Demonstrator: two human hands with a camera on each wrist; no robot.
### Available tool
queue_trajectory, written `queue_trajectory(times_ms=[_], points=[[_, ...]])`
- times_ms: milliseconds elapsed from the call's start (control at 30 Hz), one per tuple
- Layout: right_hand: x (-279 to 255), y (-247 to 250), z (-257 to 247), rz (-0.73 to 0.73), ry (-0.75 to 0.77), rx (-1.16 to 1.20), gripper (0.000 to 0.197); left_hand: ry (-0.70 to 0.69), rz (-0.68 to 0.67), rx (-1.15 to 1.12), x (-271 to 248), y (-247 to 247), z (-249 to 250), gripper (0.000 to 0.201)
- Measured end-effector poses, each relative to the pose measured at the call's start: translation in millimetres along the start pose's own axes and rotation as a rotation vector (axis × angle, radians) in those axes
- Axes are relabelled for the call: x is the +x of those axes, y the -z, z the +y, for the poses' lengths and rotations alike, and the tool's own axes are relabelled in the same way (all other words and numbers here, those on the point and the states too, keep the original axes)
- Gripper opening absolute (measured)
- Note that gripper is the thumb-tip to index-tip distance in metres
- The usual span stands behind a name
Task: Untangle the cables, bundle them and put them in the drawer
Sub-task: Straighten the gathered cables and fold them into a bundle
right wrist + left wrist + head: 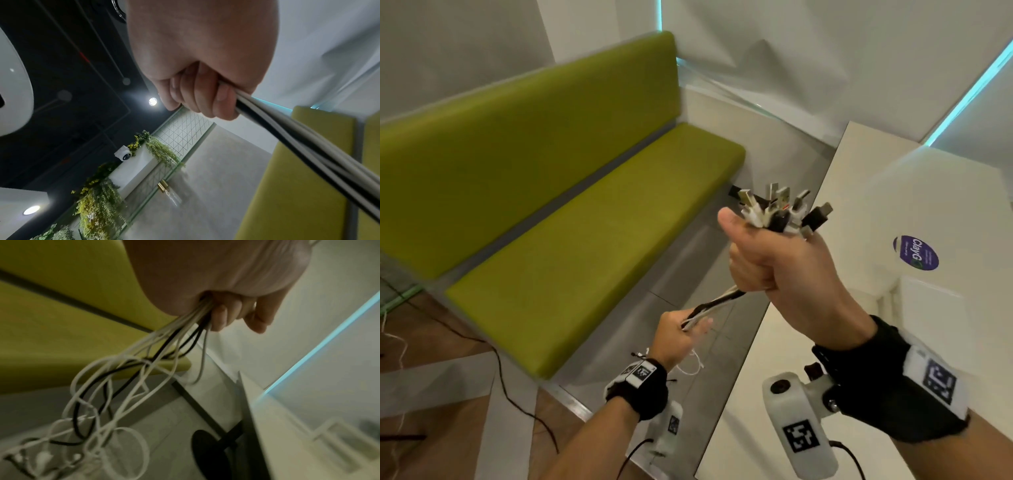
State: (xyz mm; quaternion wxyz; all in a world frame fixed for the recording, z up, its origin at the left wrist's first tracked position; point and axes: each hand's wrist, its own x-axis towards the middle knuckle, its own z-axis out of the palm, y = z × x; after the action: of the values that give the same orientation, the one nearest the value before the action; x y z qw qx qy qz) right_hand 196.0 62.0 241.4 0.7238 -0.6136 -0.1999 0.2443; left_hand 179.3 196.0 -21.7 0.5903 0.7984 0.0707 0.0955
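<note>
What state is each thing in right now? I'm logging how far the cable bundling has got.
cables: gathered into one bunch, taut between both hands, not in a drawer.
plug ends: fanned out above the right fist.
loose cable ends: hanging in tangled loops below the left hand.
right hand: fist gripping the bunch, thumb up.
left hand: gripping the bunch lower down.
</note>
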Motion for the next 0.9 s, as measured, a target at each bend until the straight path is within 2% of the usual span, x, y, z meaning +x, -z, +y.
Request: queue_trajectory(times_ms=[167, 200, 300, 400, 500, 567, 767, 900], points=[[-13, -1, 1, 0.002, -0.015, -0.055, 0.051, -0.057, 0.071, 0.130, -15, 5, -26, 0.044], [-14, -2, 3, 0.006, -0.013, -0.084, 0.052, -0.053, 0.082, 0.144, -14, 5, -28, 0.043], [-15, -5, 4, 0.008, -0.016, -0.115, 0.052, -0.049, 0.042, 0.175, -10, 12, -38, 0.018], [-18, -9, 7, -0.006, -0.012, -0.109, 0.051, -0.006, 0.019, 0.192, -4, 16, -44, 0.018], [-18, -4, -9, -0.049, 0.028, -0.025, 0.050, 0.123, -0.043, 0.218, -11, 25, -58, 0.035], [-18, 2, -27, -0.076, 0.081, 0.023, 0.051, 0.240, -0.092, 0.271, -25, 34, -73, 0.034], [-14, -4, -34, -0.082, 0.126, -0.030, 0.050, 0.387, -0.168, 0.386, -33, 30, -74, 0.035], [-15, -1, -31, -0.060, 0.101, -0.053, 0.051, 0.534, -0.234, 0.461, -35, 36, -86, 0.048]])
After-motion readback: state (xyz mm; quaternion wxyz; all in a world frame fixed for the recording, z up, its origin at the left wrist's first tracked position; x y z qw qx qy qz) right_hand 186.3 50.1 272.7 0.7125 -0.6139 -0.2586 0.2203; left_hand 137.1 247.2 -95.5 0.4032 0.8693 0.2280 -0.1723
